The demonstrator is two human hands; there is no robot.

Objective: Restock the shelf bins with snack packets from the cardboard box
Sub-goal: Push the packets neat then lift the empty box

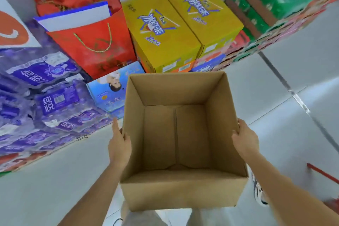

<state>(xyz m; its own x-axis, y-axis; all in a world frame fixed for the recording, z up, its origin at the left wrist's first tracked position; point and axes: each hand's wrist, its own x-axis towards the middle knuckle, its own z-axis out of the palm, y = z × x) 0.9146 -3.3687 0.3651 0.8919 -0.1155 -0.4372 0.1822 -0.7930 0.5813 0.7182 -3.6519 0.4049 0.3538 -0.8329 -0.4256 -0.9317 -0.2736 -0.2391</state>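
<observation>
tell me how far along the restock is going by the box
Done, it seems: the cardboard box shows only its bare bottom, no snack packets left inside. In hand: the left hand and right hand each grip a side wall, holding it above the floor. Left: probably just disposing of the box; the shelf bins are out of view, so I can't confirm they are full.

Worn on the head, wide-angle, aimed steeply down and a little forward. Close over the open box (181, 134), looking straight into it, with both forearms entering from the bottom edge and a shoe (258, 192) on the floor (55, 180) low at right. Farther ahead, stacked goods seen from above: yellow cartons (179, 24), red bag (91, 42), purple packs (45, 88). Edges bent by the lens. Only one view, nothing shared.
</observation>
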